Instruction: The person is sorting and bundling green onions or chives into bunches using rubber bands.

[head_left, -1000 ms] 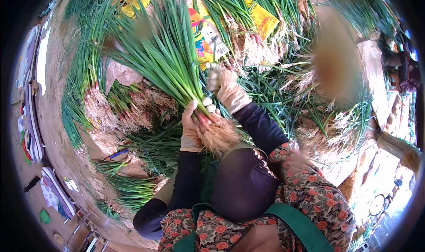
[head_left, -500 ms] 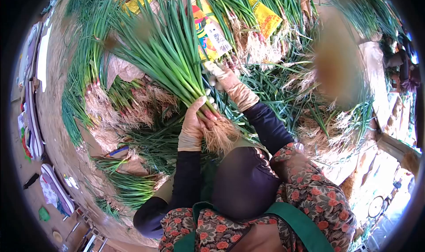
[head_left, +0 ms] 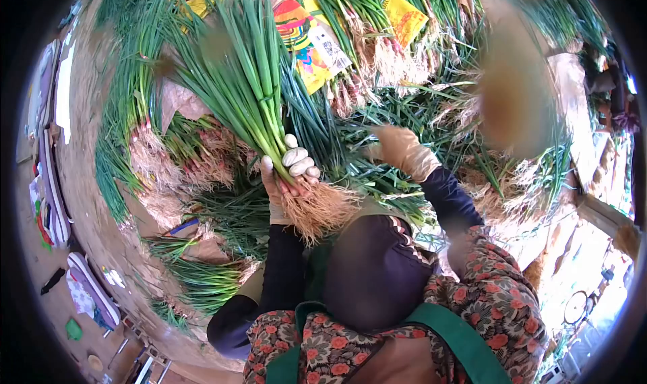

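My left hand [head_left: 295,163], in a tan glove with whitish fingertips, is closed round the lower stems of a bunch of green onions [head_left: 259,104]. The leaves fan up and to the left; the reddish bases and tan roots [head_left: 317,209] hang below the fingers. My right hand [head_left: 404,153], also gloved, is off the bunch to its right, over loose green leaves. Its fingers point left and are smeared by motion. Just beyond the bunch lies a yellow printed bag [head_left: 313,50] with a multicoloured pattern.
More green onions with roots lie in piles at the left [head_left: 151,155], at the back [head_left: 397,64] and at the right [head_left: 502,168]. An orange-yellow packet [head_left: 404,20] rests on the back pile. My dark-covered knee [head_left: 374,276] rises close in front of me.
My right hand has moved away from the bunch, to the right and slightly toward me. My left hand has shifted left with the bunch, which now stands more upright.
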`<control>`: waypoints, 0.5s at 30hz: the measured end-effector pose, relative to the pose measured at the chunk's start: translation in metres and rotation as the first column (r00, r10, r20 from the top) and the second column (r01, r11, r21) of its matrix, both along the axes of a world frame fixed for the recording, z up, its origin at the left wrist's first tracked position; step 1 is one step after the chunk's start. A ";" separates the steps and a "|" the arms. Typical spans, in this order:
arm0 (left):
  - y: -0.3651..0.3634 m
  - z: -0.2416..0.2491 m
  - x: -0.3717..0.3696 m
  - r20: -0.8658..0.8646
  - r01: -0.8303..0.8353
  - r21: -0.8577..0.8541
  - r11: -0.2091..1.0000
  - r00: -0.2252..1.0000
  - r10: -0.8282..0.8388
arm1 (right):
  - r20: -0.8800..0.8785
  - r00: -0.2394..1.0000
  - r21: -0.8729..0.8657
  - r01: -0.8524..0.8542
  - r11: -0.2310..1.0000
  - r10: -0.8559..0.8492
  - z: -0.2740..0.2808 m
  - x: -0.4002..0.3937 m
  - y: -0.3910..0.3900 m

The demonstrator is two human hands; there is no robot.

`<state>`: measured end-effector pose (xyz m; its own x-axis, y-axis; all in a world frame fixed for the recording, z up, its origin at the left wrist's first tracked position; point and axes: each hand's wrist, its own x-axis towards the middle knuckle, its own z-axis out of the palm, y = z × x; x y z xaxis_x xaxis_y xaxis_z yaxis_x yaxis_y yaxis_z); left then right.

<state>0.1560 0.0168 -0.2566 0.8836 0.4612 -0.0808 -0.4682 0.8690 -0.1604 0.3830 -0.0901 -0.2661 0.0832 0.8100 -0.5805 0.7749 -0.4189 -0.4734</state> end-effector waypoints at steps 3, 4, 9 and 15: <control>-0.003 0.003 0.006 -0.036 -0.037 -0.036 0.999 0.999 0.036 | -0.552 0.833 0.483 0.360 0.798 -0.041 -0.003 -0.028 0.023; -0.004 0.005 0.006 -0.055 -0.056 -0.048 0.997 0.997 0.054 | -0.586 0.810 0.403 0.264 0.876 0.025 0.001 -0.035 0.023; -0.005 0.012 0.000 0.002 -0.148 -0.041 0.988 0.989 0.148 | -0.756 0.654 0.076 0.079 0.994 0.006 -0.008 -0.031 -0.009; 0.003 -0.004 -0.004 -0.031 -0.020 0.052 0.998 0.999 0.022 | -0.439 0.793 0.295 0.571 0.766 -0.422 -0.011 0.025 0.022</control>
